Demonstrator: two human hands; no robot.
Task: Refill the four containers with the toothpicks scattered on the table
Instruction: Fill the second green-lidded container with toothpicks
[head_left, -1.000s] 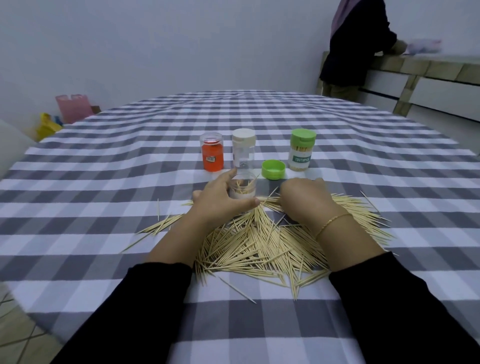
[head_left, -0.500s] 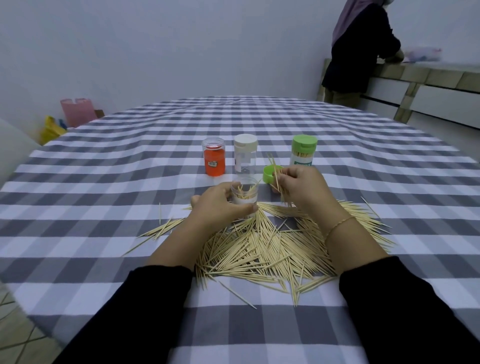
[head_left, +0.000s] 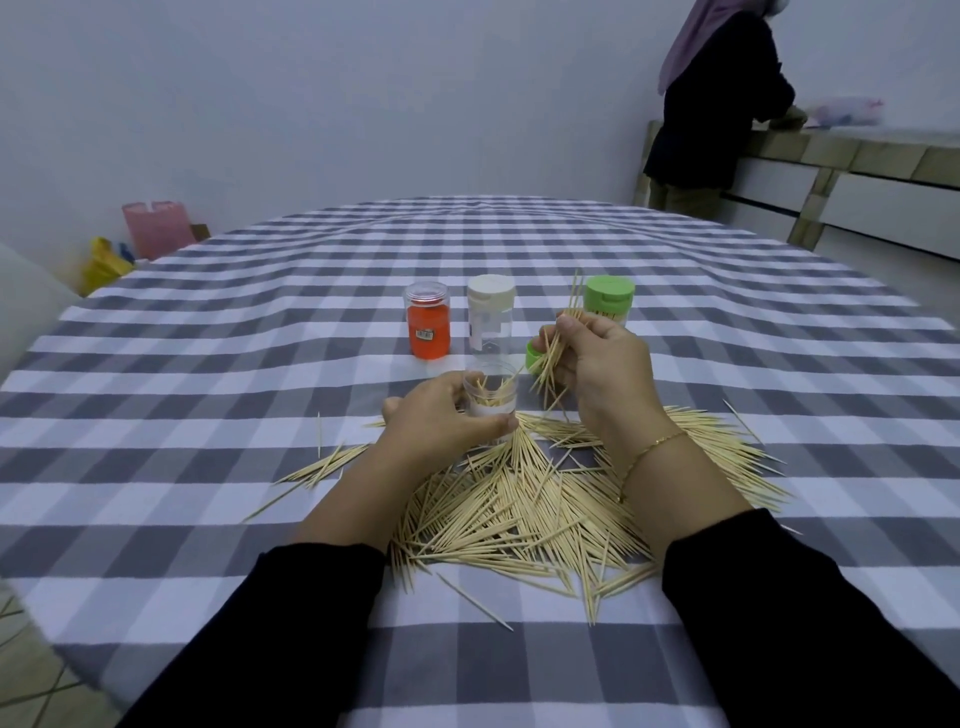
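A counter (head_left: 208, 374) covered by a grey and white checked cloth is seen from above, with two bare hands and black sleeves reaching in.

One open clear container (head_left: 491, 395) is held upright by the left hand (head_left: 441, 421), the grip curled round its wall; a few toothpicks are seen standing inside it. Just to the right of that grip, one bundle of toothpicks (head_left: 558, 345) is pinched in the right hand (head_left: 602, 374), fingers curled round it, the bundle tilted with its tips pointing up and down. A thin gold bracelet (head_left: 649, 452) is worn on the right wrist.

Beyond the two grips, three more containers are lined up: one orange container (head_left: 427, 325) with a clear lid, one clear container with a white cap (head_left: 489, 317), and one container with a green cap (head_left: 609, 304), partly hidden by the right hand. One loose green lid (head_left: 532, 356) is seen just behind the right-hand grip, mostly covered by it.

Below both grips, nearer the body, a large scattered pile of toothpicks (head_left: 519, 514) is spread on the cloth; too many to count. A few strays (head_left: 322, 462) lie left of the left grip.

One other person (head_left: 711, 98) is seen standing far beyond, at a tiled ledge (head_left: 857, 150).
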